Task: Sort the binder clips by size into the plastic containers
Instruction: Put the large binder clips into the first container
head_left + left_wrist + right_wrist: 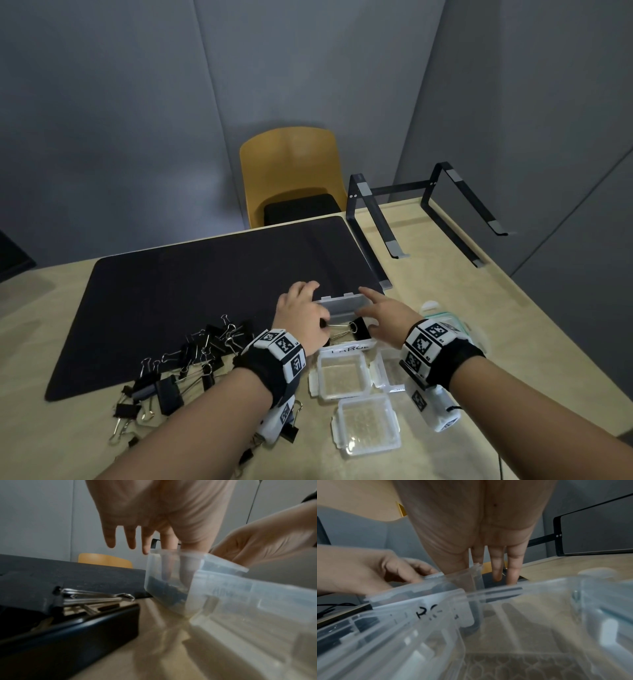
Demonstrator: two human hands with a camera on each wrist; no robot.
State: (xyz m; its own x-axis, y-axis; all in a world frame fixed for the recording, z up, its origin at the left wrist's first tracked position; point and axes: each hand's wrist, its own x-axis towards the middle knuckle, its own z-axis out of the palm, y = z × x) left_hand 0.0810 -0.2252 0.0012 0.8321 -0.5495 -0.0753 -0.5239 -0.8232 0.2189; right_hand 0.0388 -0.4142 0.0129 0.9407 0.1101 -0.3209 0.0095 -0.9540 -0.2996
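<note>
Far left on the worktop [462,274], partly on the black mat [191,274], lies the heap of binder clips [191,356]: black metal bodies w/ thin silver wire handles, big & small mixed. They look hard, stiff and smooth. The small ones are prob. light, the big ones a bit heavier. The springs are tight, so best to pick each one up by its black body or by a wire loop, not squeeze it open.

Next, the left hand [301,315] is at the left side of the LARGE container [346,329]. Fingers are curled over its far left edge and the thumb sits down inside against the wall, so it's pinching the box. One big binder clip [356,329] is already lying in it.

The box is clear, thin plastic w/ a white label on the near wall. Prob. light and slippery, and it may slide on the worktop, so hold it by the rim or the side walls.

Then the right hand [383,313]: fingers mostly straight and a bit spread, tips at the far right rim, not wrapped round anything that I can see.

Near side, three small square tubs [342,377] of the same clear plastic look empty. Far right stands a black metal laptop stand [428,209]. A yellow chair [291,171] is behind the worktop.
</note>
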